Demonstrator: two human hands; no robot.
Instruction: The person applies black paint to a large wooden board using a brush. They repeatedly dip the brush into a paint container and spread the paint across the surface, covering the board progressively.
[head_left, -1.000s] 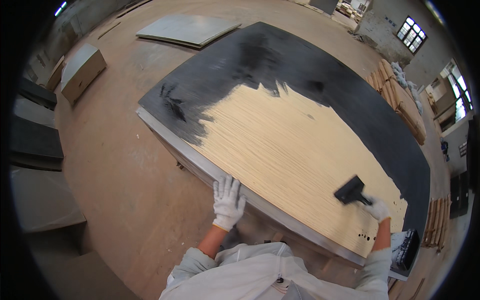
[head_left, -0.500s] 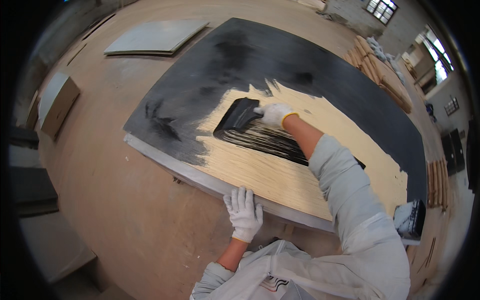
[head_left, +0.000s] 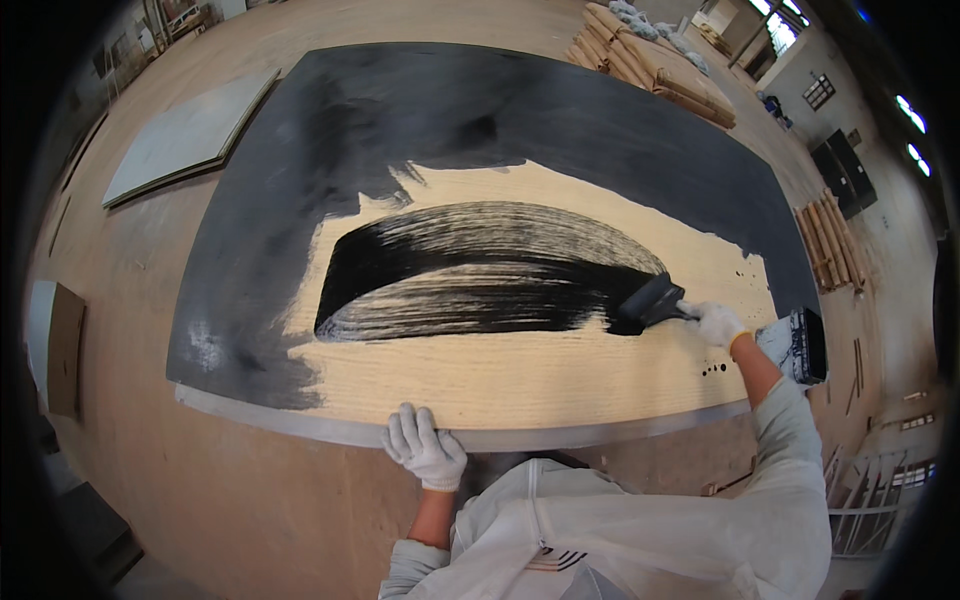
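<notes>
A large board (head_left: 470, 380) lies in front of me, pale wood grain in its middle and a dark grey-black coat around its far and side parts. My right hand (head_left: 718, 325), in a white glove, is closed round the handle of a wide black paint brush (head_left: 652, 302). The brush head rests on the board at the right end of a wet black streak (head_left: 440, 300), which curves across the pale wood. My left hand (head_left: 425, 450), gloved too, lies with fingers stretched over the board's near edge. Small black drops (head_left: 715, 369) dot the wood below my right hand.
A paint-smeared black tub (head_left: 800, 345) stands at the board's right edge. Grey panels (head_left: 190, 135) lie on the floor at the far left, with a box-like block (head_left: 57, 345) nearer. Brown rolls (head_left: 650, 65) are stacked beyond the board, and more rolls (head_left: 830, 240) stand at right.
My right hand has swept the brush from the left part of the pale wood to the right, leaving a wider black streak. The view has turned; my left hand stays on the near edge.
</notes>
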